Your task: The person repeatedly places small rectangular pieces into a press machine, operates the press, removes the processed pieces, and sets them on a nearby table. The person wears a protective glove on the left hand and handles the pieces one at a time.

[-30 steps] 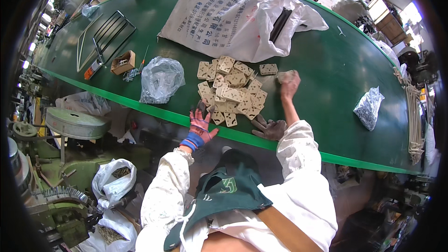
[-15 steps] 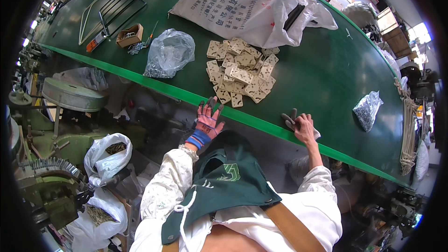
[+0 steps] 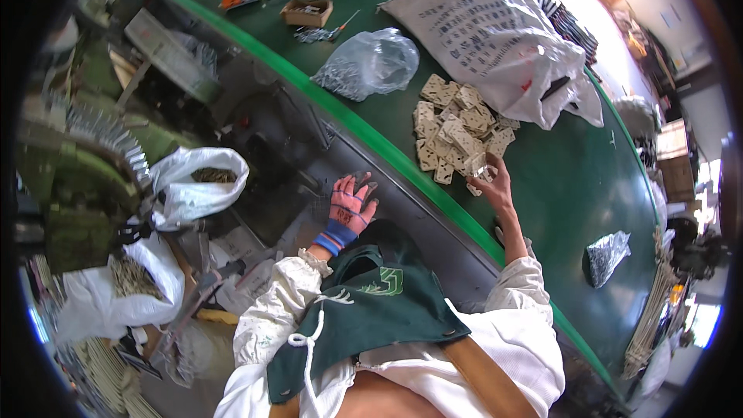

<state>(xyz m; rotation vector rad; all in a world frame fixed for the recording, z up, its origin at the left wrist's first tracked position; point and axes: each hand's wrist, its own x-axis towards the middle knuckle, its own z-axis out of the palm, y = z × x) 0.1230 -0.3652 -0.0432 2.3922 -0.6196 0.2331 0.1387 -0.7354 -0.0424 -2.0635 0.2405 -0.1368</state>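
Reaching right hand (image 3: 489, 179) at tan cards (image 3: 457, 128), perhaps gripping one, left hand (image 3: 350, 205) spread

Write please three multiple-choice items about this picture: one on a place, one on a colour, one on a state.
1. Where does the pile of beige pieces lie?
A. on the green table
B. on the floor
C. in the small cardboard box

2. What colour is the glove on the left hand?
A. yellow
B. red with a blue cuff
C. black

3. How is the right hand?
A. resting on the apron
B. inside the white sack
C. reaching at the pile's near edge

Answers: A, the pile sits on the tabletop; B, the colours show plainly; C, its fingers meet the nearest pieces.
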